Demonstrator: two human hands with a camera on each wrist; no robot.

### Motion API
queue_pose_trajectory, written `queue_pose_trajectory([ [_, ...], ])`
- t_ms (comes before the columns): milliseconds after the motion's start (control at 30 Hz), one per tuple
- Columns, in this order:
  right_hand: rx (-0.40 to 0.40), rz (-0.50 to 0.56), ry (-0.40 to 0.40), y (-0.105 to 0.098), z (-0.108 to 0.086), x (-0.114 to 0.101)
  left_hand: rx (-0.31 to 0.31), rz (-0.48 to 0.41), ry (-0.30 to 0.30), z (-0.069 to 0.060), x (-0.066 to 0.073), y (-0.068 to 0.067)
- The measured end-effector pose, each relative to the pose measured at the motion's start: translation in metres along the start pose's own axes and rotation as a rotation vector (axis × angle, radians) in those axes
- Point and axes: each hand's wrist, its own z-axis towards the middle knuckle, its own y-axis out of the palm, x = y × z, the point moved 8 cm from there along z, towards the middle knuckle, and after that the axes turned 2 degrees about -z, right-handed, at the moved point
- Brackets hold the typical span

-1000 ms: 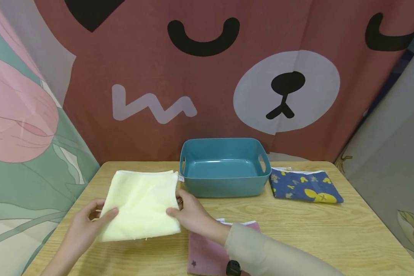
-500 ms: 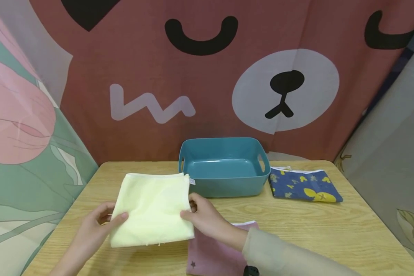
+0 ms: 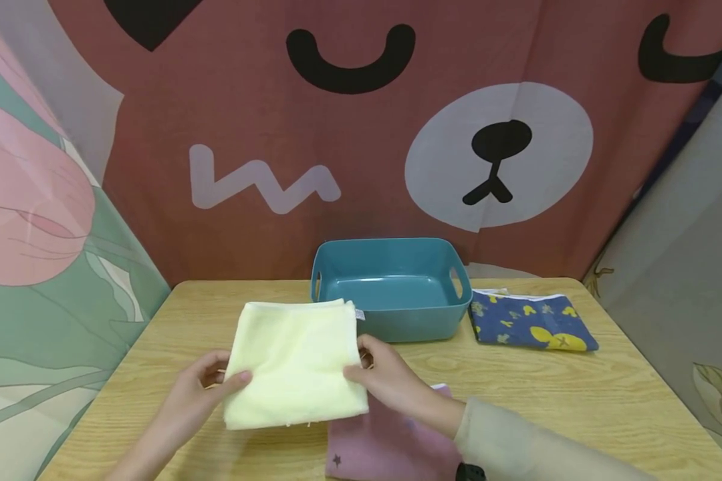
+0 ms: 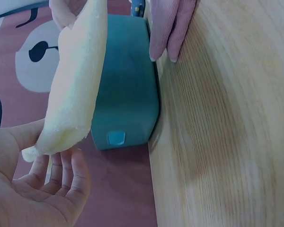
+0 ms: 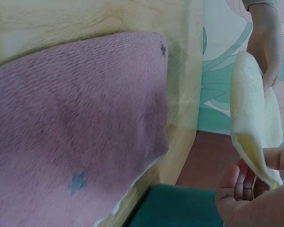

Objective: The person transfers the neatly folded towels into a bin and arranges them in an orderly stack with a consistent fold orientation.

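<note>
A folded pale yellow towel (image 3: 295, 364) is held up above the table between both hands. My left hand (image 3: 201, 394) pinches its left edge, thumb in front and fingers behind. At the right edge my right hand (image 3: 397, 381) grips it the same way. In the left wrist view the towel (image 4: 78, 75) shows edge-on as a thick fold. Beneath the right forearm lies a folded pink towel (image 3: 385, 444) with star prints, partly hidden by the arm and the yellow towel. Behind the yellow towel stands a teal basket (image 3: 421, 325) with nothing visible inside.
A folded blue towel (image 3: 529, 324) with yellow prints lies just right of the basket. The wooden table (image 3: 577, 414) ends at a back edge against a curtain (image 3: 265, 247) with a bear print. More printed cloth hangs on both sides.
Both hands have carried the yellow towel to the right, so it now overlaps the basket's front left corner and part of the pink towel in the head view. Both grips stay the same.
</note>
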Motion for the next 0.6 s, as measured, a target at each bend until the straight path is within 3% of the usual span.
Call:
queue_pose_trajectory([
  [367,0.035,-0.029,0.006,-0.023,-0.010,0.003,-0.051,-0.021,0.054,0.005,0.015,0.018],
  [600,0.050,-0.063,0.005,-0.036,-0.018,0.006,-0.108,-0.041,0.048,0.007,0.021,0.031],
])
